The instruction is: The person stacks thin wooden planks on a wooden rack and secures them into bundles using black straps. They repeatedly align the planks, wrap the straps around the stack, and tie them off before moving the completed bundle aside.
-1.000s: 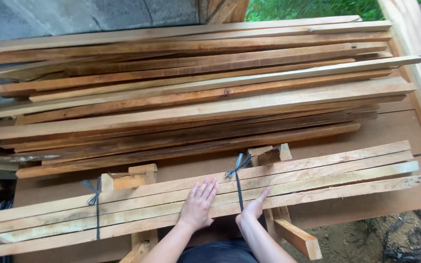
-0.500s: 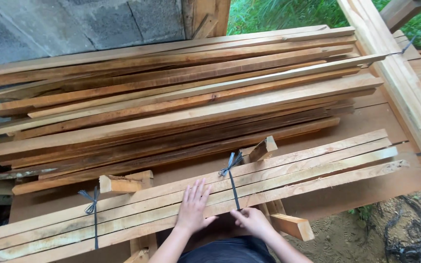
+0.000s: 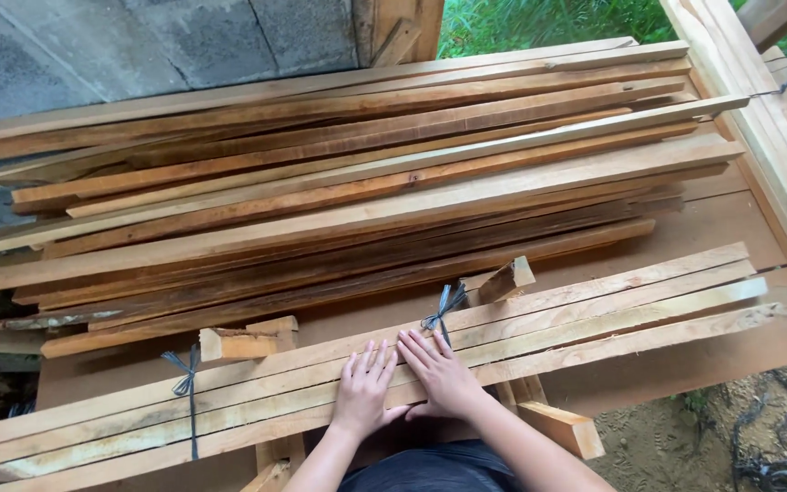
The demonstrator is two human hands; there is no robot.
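Pale timber: the bundle of slats (image 3: 503,333) is stiff, long, likely heavy, tied with dark strap (image 3: 442,310). Left hand (image 3: 363,387) and right hand (image 3: 441,372) lie flat, fingers spread, mid-length near the strap; grip there for balance.

In front of me the brown tabletop (image 3: 703,228) carries a long heap of rough planks (image 3: 348,196) along its far side, some pale, some dark. Nearer to me lies a bundle of pale slats (image 3: 594,310) tied with dark straps (image 3: 439,314), resting on short wooden blocks (image 3: 239,343). Bare board shows between heap and bundle and at the right end.
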